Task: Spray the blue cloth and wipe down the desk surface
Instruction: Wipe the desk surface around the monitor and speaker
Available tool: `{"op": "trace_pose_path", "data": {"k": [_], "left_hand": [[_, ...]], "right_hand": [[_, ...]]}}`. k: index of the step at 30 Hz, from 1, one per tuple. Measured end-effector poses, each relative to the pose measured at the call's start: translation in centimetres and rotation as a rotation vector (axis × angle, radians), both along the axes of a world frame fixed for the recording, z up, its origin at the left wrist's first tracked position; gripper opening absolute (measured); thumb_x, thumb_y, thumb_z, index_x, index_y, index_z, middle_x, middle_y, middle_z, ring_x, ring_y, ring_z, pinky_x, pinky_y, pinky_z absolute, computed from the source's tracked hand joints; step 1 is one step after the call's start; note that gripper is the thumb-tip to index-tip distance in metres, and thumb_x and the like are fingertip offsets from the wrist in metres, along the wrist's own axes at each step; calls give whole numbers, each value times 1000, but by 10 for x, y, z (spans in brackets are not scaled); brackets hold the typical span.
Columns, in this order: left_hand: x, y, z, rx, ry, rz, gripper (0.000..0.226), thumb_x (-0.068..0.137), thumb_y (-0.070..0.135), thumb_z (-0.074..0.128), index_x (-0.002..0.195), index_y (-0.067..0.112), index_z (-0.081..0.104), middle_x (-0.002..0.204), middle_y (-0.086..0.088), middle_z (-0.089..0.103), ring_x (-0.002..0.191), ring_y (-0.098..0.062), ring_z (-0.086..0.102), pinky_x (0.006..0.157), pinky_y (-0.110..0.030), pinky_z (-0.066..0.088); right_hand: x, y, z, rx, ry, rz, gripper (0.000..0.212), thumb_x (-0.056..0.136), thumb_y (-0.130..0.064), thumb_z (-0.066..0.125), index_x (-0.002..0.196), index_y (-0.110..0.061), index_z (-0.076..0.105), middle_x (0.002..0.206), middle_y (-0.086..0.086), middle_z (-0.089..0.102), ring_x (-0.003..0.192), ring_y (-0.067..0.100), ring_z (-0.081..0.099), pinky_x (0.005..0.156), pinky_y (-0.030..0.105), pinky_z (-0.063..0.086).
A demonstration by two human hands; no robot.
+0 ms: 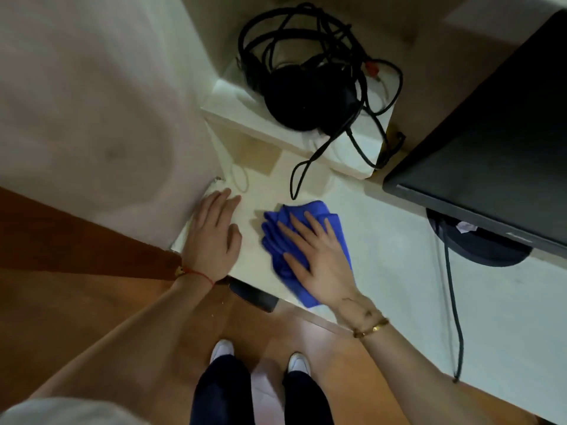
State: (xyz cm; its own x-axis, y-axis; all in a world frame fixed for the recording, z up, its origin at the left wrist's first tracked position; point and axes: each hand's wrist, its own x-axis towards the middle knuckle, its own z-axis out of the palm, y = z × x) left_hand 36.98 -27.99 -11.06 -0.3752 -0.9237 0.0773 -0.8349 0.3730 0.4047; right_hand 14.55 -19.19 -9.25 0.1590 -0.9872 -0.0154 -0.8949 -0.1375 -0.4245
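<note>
A crumpled blue cloth (pixel 273 237) lies on the white desk surface (pixel 383 240) near the desk's left front corner. My right hand (pixel 316 256) presses flat on top of the cloth with its fingers spread and straight. My left hand (pixel 213 237) rests flat on the desk just left of the cloth, fingers straight and pointing toward the wall. No spray bottle is in view.
Black headphones with tangled cables (pixel 310 90) sit on a raised white shelf behind the hands. One cable loop (pixel 296 179) hangs down near the cloth. A black monitor (pixel 497 148) on a round base (pixel 478 246) stands at right, its cord (pixel 454 302) trailing across the desk.
</note>
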Motion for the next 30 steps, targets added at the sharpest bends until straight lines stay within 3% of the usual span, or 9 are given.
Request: {"op": "trace_pose_path", "data": {"k": [5, 10, 13, 15, 18, 22, 25, 30], "left_hand": [[6, -4, 6, -8, -32, -61, 54, 93, 26, 39, 142, 8, 51, 150, -16, 47, 138, -33, 42, 116, -51, 35], [22, -23, 14, -36, -61, -187, 56, 93, 27, 35, 140, 3, 53, 147, -18, 51, 140, -34, 44, 116, -49, 38], [22, -27, 10, -46, -54, -249, 56, 95, 27, 32, 142, 2, 51, 150, -19, 48, 142, -36, 40, 118, -50, 35], [22, -26, 6, -39, -30, -246, 57, 95, 26, 31, 144, 3, 49, 151, -18, 47, 144, -35, 38, 119, -50, 33], [21, -26, 5, -43, 1, -236, 57, 95, 26, 32, 144, 3, 49, 152, -18, 45, 145, -35, 36, 119, -50, 33], [20, -26, 5, -52, -14, -240, 59, 95, 28, 31, 144, 2, 48, 152, -19, 46, 145, -35, 36, 118, -51, 35], [22, -29, 1, -54, -12, -236, 60, 95, 31, 31, 146, 4, 47, 154, -17, 43, 147, -33, 34, 119, -50, 34], [24, -30, -6, -81, 24, -236, 58, 93, 26, 36, 143, -1, 48, 152, -18, 46, 145, -34, 35, 121, -46, 30]], "right_hand": [[-9, -46, 3, 15, 5, -367, 63, 96, -55, 27, 148, -24, 44, 158, 2, 38, 152, 27, 19, 126, 44, 4], [51, -50, 4, 15, 14, -258, 63, 98, -54, 28, 153, -25, 37, 162, 6, 31, 153, 29, 15, 125, 47, 0], [50, -17, 4, -83, 15, -397, 55, 100, -49, 42, 145, -20, 50, 155, 10, 40, 149, 30, 26, 122, 55, 15], [48, -1, 3, -100, 15, -506, 51, 100, -47, 43, 143, -21, 53, 152, 6, 45, 149, 29, 27, 121, 56, 17], [44, -12, 3, -61, -7, -477, 53, 101, -46, 33, 147, -23, 48, 156, 6, 42, 151, 31, 23, 125, 49, 9], [32, -97, 1, -48, 24, -510, 65, 96, -50, 23, 147, -19, 48, 154, 12, 44, 148, 38, 27, 122, 45, 11], [51, -137, -2, -38, 41, -448, 70, 92, -55, 20, 148, -23, 46, 156, 8, 42, 150, 36, 23, 122, 41, 3], [55, -78, -7, -78, 6, -257, 53, 101, -46, 33, 150, -27, 43, 156, 2, 42, 150, 30, 24, 125, 47, 9]]}}
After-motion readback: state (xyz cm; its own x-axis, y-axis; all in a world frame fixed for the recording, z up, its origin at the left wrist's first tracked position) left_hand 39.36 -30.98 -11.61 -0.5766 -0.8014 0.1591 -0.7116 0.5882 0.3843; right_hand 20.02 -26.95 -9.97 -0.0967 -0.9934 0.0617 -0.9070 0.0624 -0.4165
